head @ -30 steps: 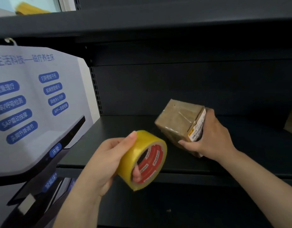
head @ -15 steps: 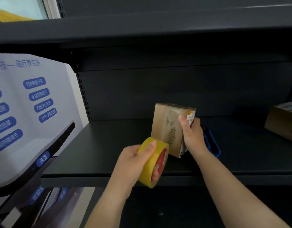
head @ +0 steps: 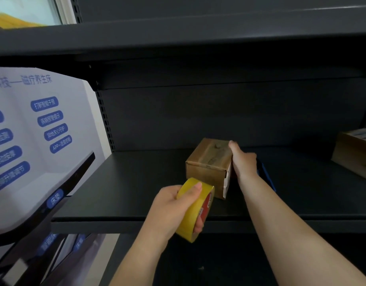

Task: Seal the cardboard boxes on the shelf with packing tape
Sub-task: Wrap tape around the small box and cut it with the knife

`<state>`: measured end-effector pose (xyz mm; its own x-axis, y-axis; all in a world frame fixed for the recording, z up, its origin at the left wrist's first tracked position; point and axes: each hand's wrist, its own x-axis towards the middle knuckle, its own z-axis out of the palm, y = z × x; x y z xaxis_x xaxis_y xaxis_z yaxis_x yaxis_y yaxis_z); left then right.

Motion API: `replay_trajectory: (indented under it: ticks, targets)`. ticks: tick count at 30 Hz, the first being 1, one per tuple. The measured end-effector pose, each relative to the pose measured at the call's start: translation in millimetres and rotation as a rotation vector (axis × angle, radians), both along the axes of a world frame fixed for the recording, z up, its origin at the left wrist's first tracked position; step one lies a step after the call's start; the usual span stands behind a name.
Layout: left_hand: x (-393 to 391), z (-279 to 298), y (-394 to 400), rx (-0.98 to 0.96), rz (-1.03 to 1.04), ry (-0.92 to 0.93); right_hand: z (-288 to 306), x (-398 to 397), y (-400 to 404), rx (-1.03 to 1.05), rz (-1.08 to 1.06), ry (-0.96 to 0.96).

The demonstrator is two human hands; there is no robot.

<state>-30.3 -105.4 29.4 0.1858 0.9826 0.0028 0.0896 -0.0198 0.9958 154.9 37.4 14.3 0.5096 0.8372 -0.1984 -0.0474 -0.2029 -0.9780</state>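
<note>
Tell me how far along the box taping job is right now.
Early stage. Done: the small cardboard box rests on the dark shelf, steadied by the right hand on its right side. In hand: the left hand grips the yellow tape roll just in front of it; no strip is pulled out. Left: taping this box, then the second box at far right.

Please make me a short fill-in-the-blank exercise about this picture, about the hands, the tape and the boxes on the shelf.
1. The left hand grips a roll of tape whose colour is ____.
2. The right hand holds the small cardboard box on its ____ side.
3. The small cardboard box rests on the dark ____.
4. A second cardboard box sits at the far ____ edge of the view.

Missing words: yellow; right; shelf; right
</note>
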Motion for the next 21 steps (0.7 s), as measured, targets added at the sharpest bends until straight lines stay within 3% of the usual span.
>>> replay_trajectory:
  ticks: [4,6,8,10,14,21]
  targets:
    - [-4,0,-1,0.018,0.002,0.002,14,1,2,0.219,0.011,-0.495]
    - [-4,0,-2,0.018,0.012,0.004,23,1,0,0.328,0.127,-0.823]
    - [-4,0,-3,0.019,0.022,-0.004,34,2,-3,0.301,0.273,-1.014]
    - [-2,-1,-6,0.012,0.009,-0.03,47,-1,-8,0.135,0.431,-1.025]
    - [4,-7,-6,-0.021,-0.017,-0.147,52,-13,-2,-0.162,0.539,-1.251]
    - [20,-11,17,0.018,0.056,-0.147,54,-17,21,-0.231,0.633,-1.216]
